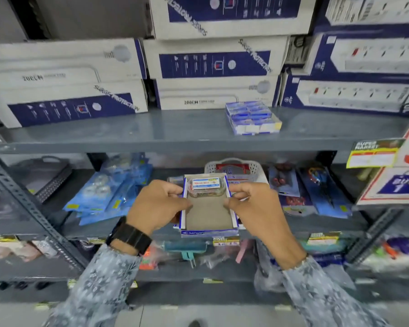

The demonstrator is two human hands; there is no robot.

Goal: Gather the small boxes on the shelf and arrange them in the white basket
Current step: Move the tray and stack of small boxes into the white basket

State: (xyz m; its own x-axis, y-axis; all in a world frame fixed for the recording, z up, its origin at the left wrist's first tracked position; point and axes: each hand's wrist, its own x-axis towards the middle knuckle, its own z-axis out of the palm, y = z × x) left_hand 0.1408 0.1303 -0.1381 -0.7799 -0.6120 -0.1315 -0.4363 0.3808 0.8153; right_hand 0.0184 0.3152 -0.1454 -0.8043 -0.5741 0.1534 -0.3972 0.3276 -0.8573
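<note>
An open blue-and-white cardboard tray is held in front of the lower shelf, with a brown bare floor. At its far end lies one small clear box with a white and red label. My left hand grips the tray's left wall and my right hand grips its right wall, thumbs over the rim. Behind the tray stands the white basket, holding red-printed packs. A stack of small blue boxes sits on the grey upper shelf, apart from both hands.
Large white-and-blue cartons fill the back of the upper shelf. Blue blister packs lie left of the tray, more packs right of it. Price tags and a sign hang at the right. A slotted steel upright runs diagonally at left.
</note>
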